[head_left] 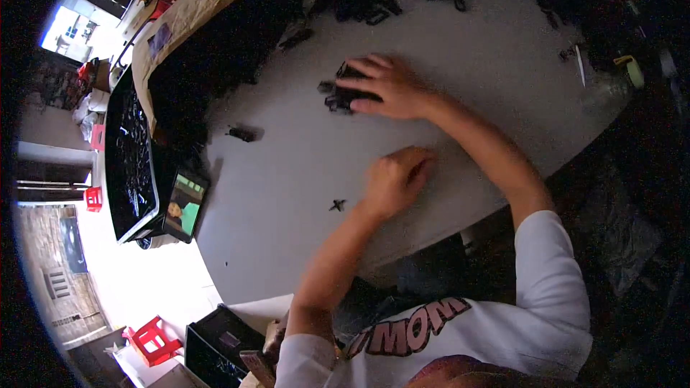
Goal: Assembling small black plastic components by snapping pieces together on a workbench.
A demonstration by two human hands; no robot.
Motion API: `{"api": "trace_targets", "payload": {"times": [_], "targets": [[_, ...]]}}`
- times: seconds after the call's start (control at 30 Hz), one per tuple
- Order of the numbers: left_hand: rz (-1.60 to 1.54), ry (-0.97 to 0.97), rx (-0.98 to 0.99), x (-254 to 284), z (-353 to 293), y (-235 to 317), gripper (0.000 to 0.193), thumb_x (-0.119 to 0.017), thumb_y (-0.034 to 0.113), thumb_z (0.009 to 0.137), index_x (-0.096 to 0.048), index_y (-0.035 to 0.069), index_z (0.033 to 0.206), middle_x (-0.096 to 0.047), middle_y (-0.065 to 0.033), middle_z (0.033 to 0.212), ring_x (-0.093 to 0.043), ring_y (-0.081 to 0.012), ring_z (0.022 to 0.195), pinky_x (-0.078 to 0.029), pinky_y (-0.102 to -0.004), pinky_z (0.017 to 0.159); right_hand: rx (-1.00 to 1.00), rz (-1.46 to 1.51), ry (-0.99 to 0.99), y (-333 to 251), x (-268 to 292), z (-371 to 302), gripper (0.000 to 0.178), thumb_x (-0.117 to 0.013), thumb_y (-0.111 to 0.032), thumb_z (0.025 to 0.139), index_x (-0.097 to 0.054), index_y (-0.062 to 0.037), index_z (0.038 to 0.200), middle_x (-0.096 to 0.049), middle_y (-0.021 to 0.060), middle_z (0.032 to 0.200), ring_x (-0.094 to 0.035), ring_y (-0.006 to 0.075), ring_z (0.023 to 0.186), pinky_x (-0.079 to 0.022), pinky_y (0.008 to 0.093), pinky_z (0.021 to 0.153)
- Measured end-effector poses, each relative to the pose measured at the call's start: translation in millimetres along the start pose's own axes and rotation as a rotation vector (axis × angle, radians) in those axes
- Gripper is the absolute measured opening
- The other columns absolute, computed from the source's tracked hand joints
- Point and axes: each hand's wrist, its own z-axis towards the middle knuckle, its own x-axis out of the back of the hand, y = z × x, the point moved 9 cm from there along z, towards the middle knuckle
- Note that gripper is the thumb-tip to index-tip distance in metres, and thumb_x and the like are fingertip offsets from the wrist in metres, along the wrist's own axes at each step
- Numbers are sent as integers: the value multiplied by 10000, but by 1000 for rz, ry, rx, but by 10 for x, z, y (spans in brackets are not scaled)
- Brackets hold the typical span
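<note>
My right hand [388,90] reaches across the grey-white table with its fingers stretched and spread over a small cluster of black parts [336,103]. Part of that cluster is hidden under the fingers. Nearer to me, my left hand [392,181] rests low over the table with its fingers curled in. What it holds, if anything, is hidden. A small dark cross-shaped piece [337,205] lies to the left of that hand. Farther left sits another small black part [242,133].
Heaps of black parts [370,11] line the table's far edge. At left stand a black bin [133,165] of small pieces and a tablet-like screen [184,205]. A yellow-green tool [632,72] lies far right. Red stools [153,341] stand on the floor.
</note>
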Motion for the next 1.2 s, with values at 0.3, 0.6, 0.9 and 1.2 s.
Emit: {"api": "trace_targets", "payload": {"times": [0.3,0.6,0.9,1.2], "targets": [[-148,85,-62,59,5,64,190,-577,32,740,-605,36,928,-617,-147,894,-603,-309,725,-482,-354,644,-267,432,257,1172,446,360,367,-453,-359,921,-541,-125,1190,-457,78,1267,-494,232,1120,-419,352,907],[-139,43,-53,96,3,4,159,-561,3,768,-614,18,917,-623,-142,840,-618,-276,705,-495,-334,649,-354,291,799,2318,812,-238,281,-569,-285,850,-633,-37,965,-634,111,932,-588,254,917,-431,342,852],[-129,-16,18,95,-18,-38,170,-568,-18,739,-624,17,896,-565,-103,659,-542,-206,543,-442,-296,528,-699,112,886,3172,1479,-1346,262,-536,-281,875,-615,-66,1003,-615,110,971,-567,245,961,-419,326,835],[-18,-81,181,-44,-367,-236,192,-618,147,691,-641,84,872,-611,-92,732,-578,-274,608,-454,-358,544,-514,-461,900,4315,1986,-1439,304,-561,-287,844,-593,-73,1057,-568,120,1078,-514,297,1036,-406,395,869]]}}
